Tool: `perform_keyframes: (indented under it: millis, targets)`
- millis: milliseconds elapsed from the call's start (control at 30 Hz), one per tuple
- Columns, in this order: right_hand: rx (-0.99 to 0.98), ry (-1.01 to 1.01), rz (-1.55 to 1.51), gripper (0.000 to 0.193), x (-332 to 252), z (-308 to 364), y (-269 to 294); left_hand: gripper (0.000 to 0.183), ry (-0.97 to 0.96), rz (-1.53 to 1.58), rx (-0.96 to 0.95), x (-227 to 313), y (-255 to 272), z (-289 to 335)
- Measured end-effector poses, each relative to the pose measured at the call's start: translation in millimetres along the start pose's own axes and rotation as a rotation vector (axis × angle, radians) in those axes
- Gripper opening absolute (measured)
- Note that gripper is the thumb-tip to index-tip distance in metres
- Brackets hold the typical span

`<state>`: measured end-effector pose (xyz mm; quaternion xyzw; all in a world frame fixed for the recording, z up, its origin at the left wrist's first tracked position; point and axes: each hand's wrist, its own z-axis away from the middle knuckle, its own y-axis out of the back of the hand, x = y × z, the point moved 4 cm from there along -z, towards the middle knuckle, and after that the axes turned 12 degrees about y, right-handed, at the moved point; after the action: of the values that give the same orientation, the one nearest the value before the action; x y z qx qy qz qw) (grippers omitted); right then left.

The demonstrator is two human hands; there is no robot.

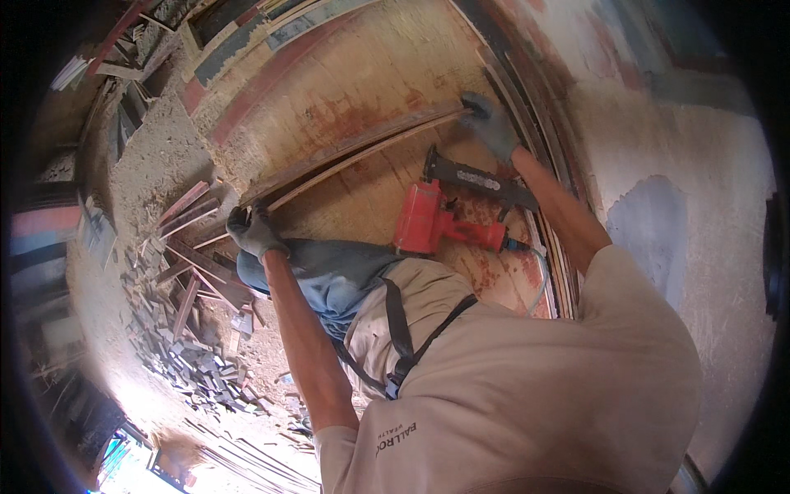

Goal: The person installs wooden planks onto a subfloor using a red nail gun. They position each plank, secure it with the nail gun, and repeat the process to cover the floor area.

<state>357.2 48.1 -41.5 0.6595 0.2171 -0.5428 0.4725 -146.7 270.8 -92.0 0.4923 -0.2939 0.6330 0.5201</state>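
A long, dirty wooden strip stretches between my two gloved hands, above a large stained plywood sheet. My left hand is closed around its near-left end. At the far-right end, my right hand has its fingers closed on the wood. Just below the strip runs a second pale edge with a dark gap between; I cannot tell whether it is a separate piece. A red and black nail gun lies on the plywood beneath my right forearm, with a hose attached.
Stacked long boards line the plywood's right side, beside a patchy wall. Loose wood pieces and a heap of small offcuts cover the dusty ground at left. More planks lie at the far left.
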Motion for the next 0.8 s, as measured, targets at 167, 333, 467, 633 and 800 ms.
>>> perform_keyframes:
  millis: [167,333,467,633,800]
  targets:
    - [-0.007,-0.083,0.039,0.047,-22.5,-2.5,4.6,0.043,0.018,-0.151,0.023,35.3,-26.0,15.8]
    - [0.063,-0.092,-0.238,0.051,-7.7,-12.1,-6.0,0.045,-0.028,-0.103,0.038,26.8,-12.7,-18.9]
    - [0.093,-0.099,-0.262,0.052,6.4,-15.0,2.6,0.045,0.033,-0.068,0.002,18.5,-23.4,-19.1]
    - [-0.011,-0.08,-0.194,0.049,-2.2,-32.6,1.7,0.043,0.006,-0.034,0.007,8.2,-13.1,-30.1]
    - [-0.027,-0.081,-0.03,0.05,2.5,-35.5,10.3,0.044,0.113,0.112,-0.075,9.6,-24.1,-21.3]
